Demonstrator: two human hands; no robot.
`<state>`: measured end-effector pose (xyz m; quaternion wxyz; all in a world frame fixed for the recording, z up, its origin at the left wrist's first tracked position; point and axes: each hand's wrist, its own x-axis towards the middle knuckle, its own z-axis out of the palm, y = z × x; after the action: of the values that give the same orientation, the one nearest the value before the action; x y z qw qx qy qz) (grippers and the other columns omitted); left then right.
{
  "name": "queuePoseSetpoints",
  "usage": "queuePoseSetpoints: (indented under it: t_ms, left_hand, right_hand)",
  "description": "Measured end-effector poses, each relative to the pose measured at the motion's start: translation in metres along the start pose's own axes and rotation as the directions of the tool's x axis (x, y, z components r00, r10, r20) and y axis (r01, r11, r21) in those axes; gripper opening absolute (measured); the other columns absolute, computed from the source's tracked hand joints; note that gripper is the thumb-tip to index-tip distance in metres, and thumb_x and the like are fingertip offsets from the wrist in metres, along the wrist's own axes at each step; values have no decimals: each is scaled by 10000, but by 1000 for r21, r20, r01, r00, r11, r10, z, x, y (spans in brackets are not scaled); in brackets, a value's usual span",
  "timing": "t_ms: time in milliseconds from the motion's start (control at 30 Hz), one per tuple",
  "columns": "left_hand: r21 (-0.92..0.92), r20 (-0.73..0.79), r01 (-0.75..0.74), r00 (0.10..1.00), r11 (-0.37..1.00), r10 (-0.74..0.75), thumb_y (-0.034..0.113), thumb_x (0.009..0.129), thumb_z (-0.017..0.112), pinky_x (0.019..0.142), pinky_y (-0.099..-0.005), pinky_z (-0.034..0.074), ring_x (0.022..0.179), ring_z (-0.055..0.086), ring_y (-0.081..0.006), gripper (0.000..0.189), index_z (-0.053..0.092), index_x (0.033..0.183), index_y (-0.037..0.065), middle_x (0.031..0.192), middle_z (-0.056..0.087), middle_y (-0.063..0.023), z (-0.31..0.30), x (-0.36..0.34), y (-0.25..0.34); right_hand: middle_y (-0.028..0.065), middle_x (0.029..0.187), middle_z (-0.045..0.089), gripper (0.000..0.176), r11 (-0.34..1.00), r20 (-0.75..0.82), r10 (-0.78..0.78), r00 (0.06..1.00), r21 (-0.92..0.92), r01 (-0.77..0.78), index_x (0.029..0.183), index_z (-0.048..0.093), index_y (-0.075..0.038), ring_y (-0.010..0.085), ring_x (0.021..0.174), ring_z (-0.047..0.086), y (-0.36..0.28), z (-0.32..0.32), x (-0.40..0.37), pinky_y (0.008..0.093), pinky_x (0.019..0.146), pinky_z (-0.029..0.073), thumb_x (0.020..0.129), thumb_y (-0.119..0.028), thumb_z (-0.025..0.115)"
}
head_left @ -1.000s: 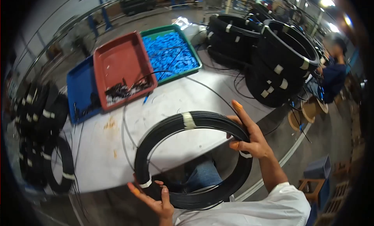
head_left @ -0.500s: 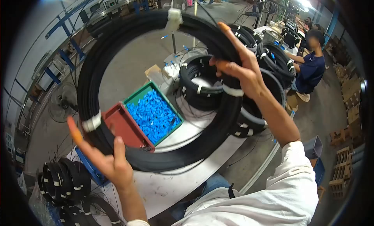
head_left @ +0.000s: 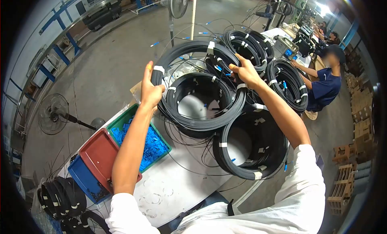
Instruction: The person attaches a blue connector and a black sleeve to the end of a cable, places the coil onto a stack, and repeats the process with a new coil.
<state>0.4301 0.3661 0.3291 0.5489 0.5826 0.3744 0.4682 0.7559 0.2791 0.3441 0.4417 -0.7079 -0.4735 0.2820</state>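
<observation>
Both hands grip a coil of black cable [head_left: 201,124], tied with white tape at several spots. My left hand [head_left: 151,90] is closed around its left side by a white tape band. On the opposite side, my right hand [head_left: 247,74] has its fingers wrapped over the rim, with orange covers on some fingertips. The coil is slightly tilted and overlaps a stack of similar black coils [head_left: 207,89] on the white table [head_left: 161,199]. Another coil stack [head_left: 264,143] stands nearer me at the right, with blue-tipped cable ends beside it.
Left of the stack sit a green tray of small blue pieces [head_left: 151,147], a red tray [head_left: 98,151] and a blue tray [head_left: 82,179]. More coils [head_left: 284,83] lie at the back right, near a seated person [head_left: 326,87]. A floor fan [head_left: 54,113] stands left.
The coil has moved away from me and lowered from close to the camera to over the stack, both hands still on it. My view has shifted, showing more of the right-hand stacks.
</observation>
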Motion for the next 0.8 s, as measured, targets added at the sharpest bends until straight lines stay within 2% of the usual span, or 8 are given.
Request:
queuePoseSetpoints:
  t_ms: [67,133,267,367,400,500,733,800]
  left_hand:
    - [63,-4,-16,1000,998,17,-241,627,489,870,-266,509,1144,570,-216,1005,287,1554,89,1467,463,-142,2,17,-38]
    - [-48,37,245,969,968,-244,-240,609,483,832,-304,532,1075,594,-230,1024,287,1554,103,1394,515,-155,8,16,-38]
    - [46,89,349,932,936,-351,-236,594,490,806,-315,542,1062,604,-243,1035,297,1549,111,1358,535,-158,6,31,-65]
    - [66,102,284,952,957,-289,-237,592,496,795,-312,544,1064,606,-236,1040,299,1549,119,1368,533,-157,0,41,-83]
    - [46,103,234,966,971,-238,-238,591,498,796,-312,543,1066,607,-232,1039,300,1548,117,1371,532,-154,1,43,-87]
    - [90,122,214,967,973,-224,-242,591,496,916,-302,502,1199,564,-253,1042,302,1549,121,1452,480,-160,1,47,-87]
    - [113,118,214,967,970,-227,-222,640,532,1046,-322,421,1333,477,-293,971,367,1522,147,1505,430,-199,0,40,-101]
    - [346,125,-5,991,938,-40,-207,662,541,1095,-344,376,1353,465,-320,943,370,1517,154,1505,429,-212,0,38,-106]
  right_hand:
    - [73,884,615,650,998,12,57,998,10,-58,1480,340,1,133,690,601,17,4,3,292,540,515,937,-128,672]
    - [117,896,630,626,992,47,118,992,-49,-115,1436,348,26,143,665,602,31,3,13,312,527,521,924,-129,674]
    - [132,922,595,708,959,83,278,957,32,-281,1469,212,5,156,665,592,39,10,17,326,517,524,928,-88,661]
    - [122,932,576,758,942,123,318,940,70,-328,1500,143,-41,131,642,571,50,21,17,305,486,504,937,-85,648]
    - [184,1059,598,786,950,174,300,938,38,-311,1508,135,-28,202,809,633,68,24,24,350,660,554,924,-84,659]
    - [219,1194,558,814,946,163,298,940,-183,-268,1528,127,-46,267,1133,526,83,31,26,326,999,390,926,-88,674]
    - [263,1279,558,931,877,153,342,927,-406,-257,1547,96,-48,306,1164,569,74,29,26,389,984,474,862,-46,726]
    - [260,1269,575,965,860,148,361,921,-435,-267,1553,90,-48,303,1176,574,72,31,27,381,981,482,844,-43,745]
